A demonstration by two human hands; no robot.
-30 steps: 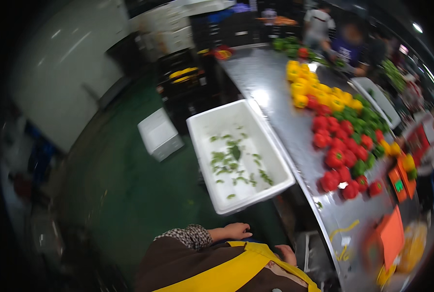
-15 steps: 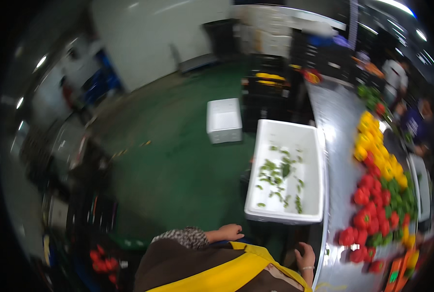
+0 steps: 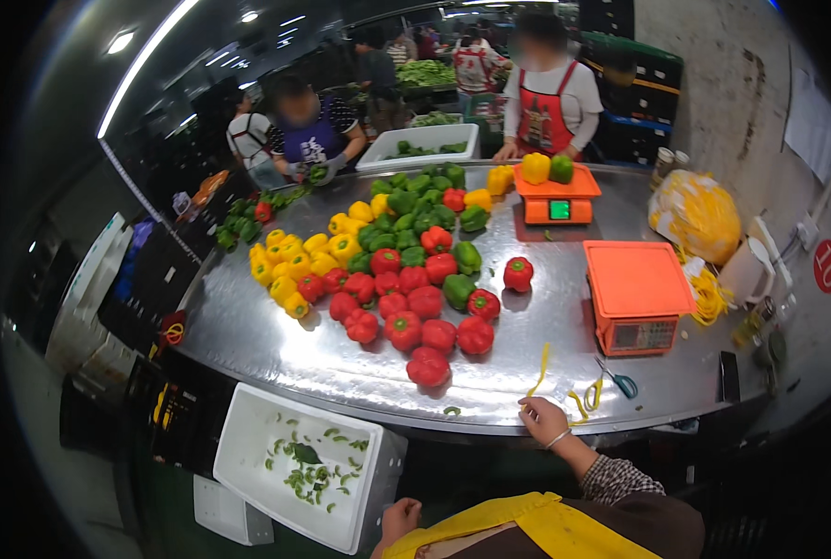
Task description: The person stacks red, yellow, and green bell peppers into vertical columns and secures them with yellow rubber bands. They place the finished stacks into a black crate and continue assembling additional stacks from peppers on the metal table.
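Note:
My right hand (image 3: 548, 424) is at the table's front edge, its fingers bent together; the fingertips meet the lower end of a thin yellow strip (image 3: 542, 365). Whether they pinch it cannot be made out. Beside that hand lie a looped yellow strip (image 3: 592, 396) and scissors (image 3: 623, 382) with blue-green handles. Lower down, my left hand (image 3: 400, 518) is curled closed below the table edge, near a white foam box (image 3: 378, 475) holding green scraps; nothing shows in it. Red peppers (image 3: 428, 367), yellow peppers (image 3: 289, 261) and green peppers (image 3: 457, 291) are heaped on the metal table (image 3: 527, 307).
An orange scale (image 3: 637, 279) stands to the right, and a farther one (image 3: 557, 197) bears peppers. Across the table are a person in a red apron (image 3: 541, 107) and one in purple (image 3: 313, 140). A yellow bundle (image 3: 695, 214) sits far right; a smaller white box (image 3: 219, 511) is low left.
My view has swung right, from the floor and foam box to the pepper table. My right hand is now over the table's front edge; my left hand is beside the foam box.

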